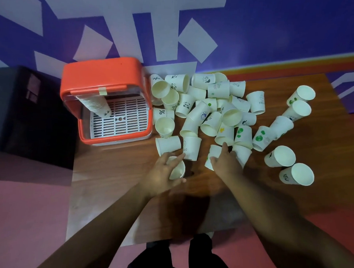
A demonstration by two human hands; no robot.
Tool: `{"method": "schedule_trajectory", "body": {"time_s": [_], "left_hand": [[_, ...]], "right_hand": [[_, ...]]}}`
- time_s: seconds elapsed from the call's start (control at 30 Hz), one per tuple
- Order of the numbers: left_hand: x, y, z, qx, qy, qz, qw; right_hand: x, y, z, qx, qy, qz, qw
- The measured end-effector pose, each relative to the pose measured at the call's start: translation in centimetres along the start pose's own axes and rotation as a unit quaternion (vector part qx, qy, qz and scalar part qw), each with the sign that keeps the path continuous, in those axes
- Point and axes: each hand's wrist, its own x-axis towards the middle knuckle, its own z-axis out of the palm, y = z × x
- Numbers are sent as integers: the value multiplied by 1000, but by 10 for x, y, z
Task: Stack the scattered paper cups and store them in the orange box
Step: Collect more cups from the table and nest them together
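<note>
Many white paper cups (206,112) lie scattered on the wooden table (113,167), most on their sides. The orange box (105,76) stands open at the table's far left with a white slatted tray inside. A stack of cups (95,105) leans in its left corner. My left hand (161,174) grips one paper cup (178,169) near the table's middle. My right hand (226,163) lies over another cup (213,154) on its side, fingers curled round it.
A dark cabinet (29,109) stands left of the table. A purple and white wall rises behind. Three cups (297,174) lie apart at the right. The table's near edge is close to my legs.
</note>
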Motion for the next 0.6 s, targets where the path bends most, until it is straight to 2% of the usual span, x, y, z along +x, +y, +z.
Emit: {"method": "schedule_trajectory", "body": {"time_s": [0.1, 0.23, 0.3, 0.43, 0.53, 0.6], "left_hand": [[-4, -7, 9, -15, -12, 28, 999], [3, 0, 13, -114, -1, -53, 992], [9, 7, 18, -151, 10, -73, 986], [27, 22, 30, -188, 16, -67, 980], [36, 30, 31, -176, -12, -50, 983], [38, 30, 21, -175, -11, -43, 984]], "right_hand": [[0, 4, 5, -2, 10, -15, 1000], [1, 11, 16, 60, 16, -57, 996], [-1, 16, 17, 116, 45, -87, 988], [-13, 25, -11, 244, 145, -122, 951], [-26, 22, -40, 312, 219, -157, 911], [-33, 14, -56, 331, 228, -197, 894]]}}
